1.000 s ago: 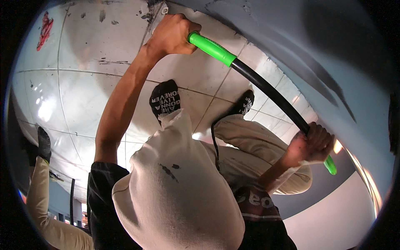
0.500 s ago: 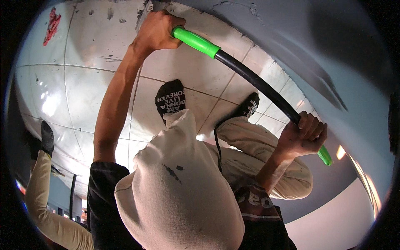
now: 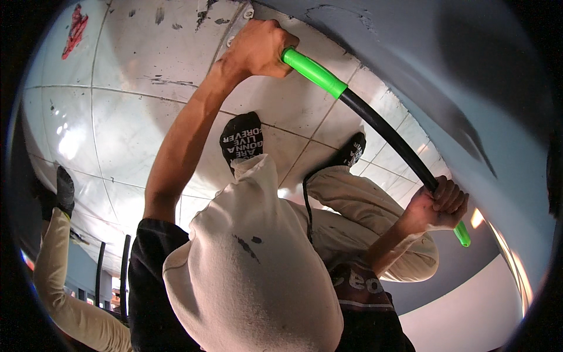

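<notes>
A long-handled scraper (image 3: 390,134) with a bent-looking black shaft and bright green grips slants across the view from upper middle to lower right. My left hand (image 3: 261,48) is closed around it just past the upper green grip. Beyond those fingers a metal head with bolts (image 3: 239,26) shows in part, against the tiled floor; its edge is hidden. Lower down, my right hand (image 3: 437,204) wraps the shaft near its far end, where a green tip (image 3: 463,234) sticks out below the fist.
Dark smears (image 3: 170,81) mark the white floor tiles (image 3: 141,53). A crumpled red scrap (image 3: 75,32) lies at the far left. A grey-blue wall (image 3: 410,47) rises along the right. My bent legs in beige trousers (image 3: 252,281) fill the middle. Another beige trouser leg (image 3: 53,252) is at left.
Both hands have shifted to the right and a little nearer, carrying the scraper with them. Its metal head has slid right along the floor. My feet have stayed put.
</notes>
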`<control>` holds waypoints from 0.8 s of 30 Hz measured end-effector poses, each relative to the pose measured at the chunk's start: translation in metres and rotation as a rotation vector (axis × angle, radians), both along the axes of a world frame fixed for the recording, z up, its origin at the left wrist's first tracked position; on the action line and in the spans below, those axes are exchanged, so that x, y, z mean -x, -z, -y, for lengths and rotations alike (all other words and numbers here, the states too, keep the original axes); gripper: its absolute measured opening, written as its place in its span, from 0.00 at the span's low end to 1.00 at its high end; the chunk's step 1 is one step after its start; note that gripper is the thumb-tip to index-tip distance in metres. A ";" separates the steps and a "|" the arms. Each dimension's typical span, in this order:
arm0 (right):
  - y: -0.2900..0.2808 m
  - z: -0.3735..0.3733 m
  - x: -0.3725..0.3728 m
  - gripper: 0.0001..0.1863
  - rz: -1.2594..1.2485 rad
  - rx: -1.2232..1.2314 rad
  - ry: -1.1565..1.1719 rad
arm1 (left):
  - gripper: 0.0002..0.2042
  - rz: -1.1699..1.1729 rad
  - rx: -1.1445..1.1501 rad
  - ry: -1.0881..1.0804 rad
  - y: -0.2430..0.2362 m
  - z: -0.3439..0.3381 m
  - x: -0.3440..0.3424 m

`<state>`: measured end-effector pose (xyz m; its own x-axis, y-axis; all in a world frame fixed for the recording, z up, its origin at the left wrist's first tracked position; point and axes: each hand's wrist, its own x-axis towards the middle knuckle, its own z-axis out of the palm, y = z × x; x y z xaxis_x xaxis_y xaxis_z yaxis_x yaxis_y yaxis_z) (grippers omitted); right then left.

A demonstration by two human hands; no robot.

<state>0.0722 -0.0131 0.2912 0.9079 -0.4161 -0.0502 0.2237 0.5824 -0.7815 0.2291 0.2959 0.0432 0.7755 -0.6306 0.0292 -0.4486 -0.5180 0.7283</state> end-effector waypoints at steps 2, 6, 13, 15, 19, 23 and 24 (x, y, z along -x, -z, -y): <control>-0.004 0.001 -0.003 0.26 -0.020 0.066 0.035 | 0.13 0.005 0.011 -0.001 -0.003 -0.003 -0.003; -0.004 0.011 -0.001 0.26 -0.115 0.036 0.180 | 0.09 0.049 0.034 -0.051 -0.006 0.001 0.005; 0.006 0.007 0.003 0.25 -0.024 -0.020 0.083 | 0.08 0.087 0.020 -0.063 0.002 0.002 0.007; 0.010 0.010 0.005 0.25 -0.066 -0.011 0.152 | 0.08 0.049 -0.019 -0.050 0.000 -0.001 0.008; 0.028 0.024 0.015 0.25 -0.089 -0.100 0.193 | 0.08 0.108 -0.029 -0.051 -0.001 0.002 0.011; 0.032 0.013 0.012 0.24 -0.108 -0.101 0.180 | 0.08 0.095 0.000 -0.056 0.004 -0.009 0.009; 0.033 0.008 0.008 0.24 -0.097 -0.096 0.186 | 0.08 0.092 0.023 -0.066 0.006 -0.014 0.007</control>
<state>0.0643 -0.0212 0.2583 0.8049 -0.5651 -0.1812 0.2605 0.6109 -0.7476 0.2216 0.3100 0.0373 0.8089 -0.5764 0.1159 -0.4795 -0.5325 0.6975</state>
